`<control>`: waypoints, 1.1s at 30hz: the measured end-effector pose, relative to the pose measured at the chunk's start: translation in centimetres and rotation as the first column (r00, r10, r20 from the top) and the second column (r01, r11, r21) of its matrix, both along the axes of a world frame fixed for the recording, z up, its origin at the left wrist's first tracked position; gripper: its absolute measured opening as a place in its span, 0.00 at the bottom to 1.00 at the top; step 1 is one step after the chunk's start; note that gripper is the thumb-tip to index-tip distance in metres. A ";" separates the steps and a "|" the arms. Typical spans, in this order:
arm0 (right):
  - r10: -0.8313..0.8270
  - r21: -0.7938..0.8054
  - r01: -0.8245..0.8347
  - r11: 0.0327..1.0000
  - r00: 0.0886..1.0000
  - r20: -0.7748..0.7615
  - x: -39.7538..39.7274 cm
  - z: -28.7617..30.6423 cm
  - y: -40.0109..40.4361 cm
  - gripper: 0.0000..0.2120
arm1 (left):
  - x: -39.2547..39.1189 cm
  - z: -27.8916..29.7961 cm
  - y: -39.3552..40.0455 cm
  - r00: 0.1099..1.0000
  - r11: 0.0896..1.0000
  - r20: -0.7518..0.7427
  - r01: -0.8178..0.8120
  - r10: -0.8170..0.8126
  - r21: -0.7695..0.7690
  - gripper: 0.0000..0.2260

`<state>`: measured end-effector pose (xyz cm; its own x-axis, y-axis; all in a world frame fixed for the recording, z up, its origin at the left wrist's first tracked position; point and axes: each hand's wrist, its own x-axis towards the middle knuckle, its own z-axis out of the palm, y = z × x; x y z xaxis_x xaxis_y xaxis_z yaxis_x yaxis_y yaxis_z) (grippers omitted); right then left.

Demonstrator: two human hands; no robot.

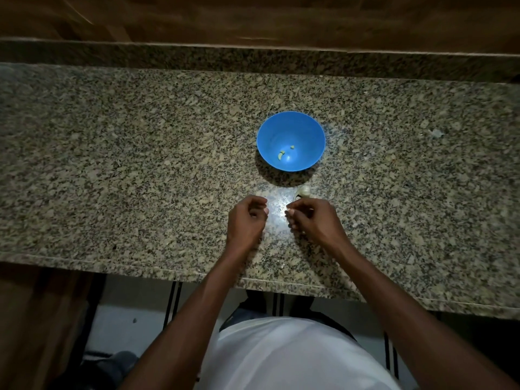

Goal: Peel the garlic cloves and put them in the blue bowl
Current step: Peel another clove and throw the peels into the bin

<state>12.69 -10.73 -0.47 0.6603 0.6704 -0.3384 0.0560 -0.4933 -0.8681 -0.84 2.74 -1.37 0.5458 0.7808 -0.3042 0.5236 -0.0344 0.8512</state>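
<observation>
Garlic bits [281,155], two pale pcs, lay in blue bowl [291,128] on granite counter [112,164]. Garlic bulb [304,191] sat w/ base hidden behind right hand [309,218]. Left hand [247,218] & right both curled; contents couldn't be made out.

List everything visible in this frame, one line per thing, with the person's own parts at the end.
bowl: one, blue, on the counter beyond the hands.
garlic pieces: two or three small ones, pale yellow, at the bottom of the bowl.
garlic: one pale lump, on the counter just beyond the right hand; whole bulb or part, cannot tell.
counter: one, speckled granite, across the frame.
wooden surface: brown, behind the counter.
floor: pale, below the counter edge.
shirt: one, white, bottom centre.
left hand: fingers curled, nothing visible in it.
right hand: fingers curled, pinching something small; too dim to identify.
</observation>
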 end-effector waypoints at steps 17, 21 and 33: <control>0.624 -0.527 -0.353 0.773 0.571 0.533 -1.7 0.9 1.9 0.06 | 0.7 -1.6 1.3 0.929 0.862 -0.195 0.366 -0.316 0.350 0.13; 0.608 -0.493 -0.367 0.789 0.580 0.542 -2.3 1.6 2.2 0.18 | 0.8 -1.6 1.3 0.928 0.871 -0.194 0.368 -0.319 0.326 0.12; 0.591 -0.506 -0.327 0.798 0.587 0.553 -1.5 1.0 3.0 0.26 | 0.7 -1.8 1.4 0.935 0.886 -0.165 0.350 -0.313 0.304 0.12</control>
